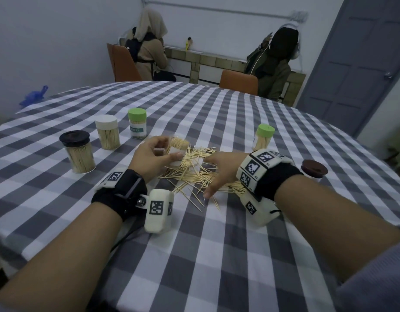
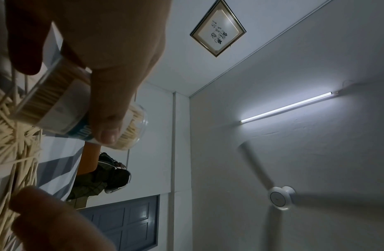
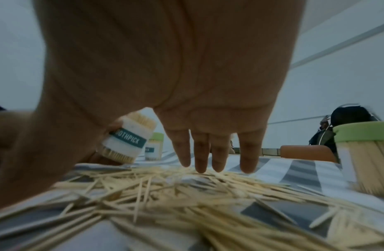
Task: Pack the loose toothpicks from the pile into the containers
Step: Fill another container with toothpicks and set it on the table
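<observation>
A loose pile of toothpicks (image 1: 194, 170) lies scattered near the middle of the table. An open clear container (image 1: 177, 152) with a white and teal label, nearly full of toothpicks, leans tilted at the pile's left side. Four capped, filled containers stand upright: black-lidded (image 1: 78, 152), white-lidded (image 1: 107, 131) and green-lidded (image 1: 137, 123) toward the left edge, another green-lidded (image 1: 263, 137) right of the pile.
</observation>
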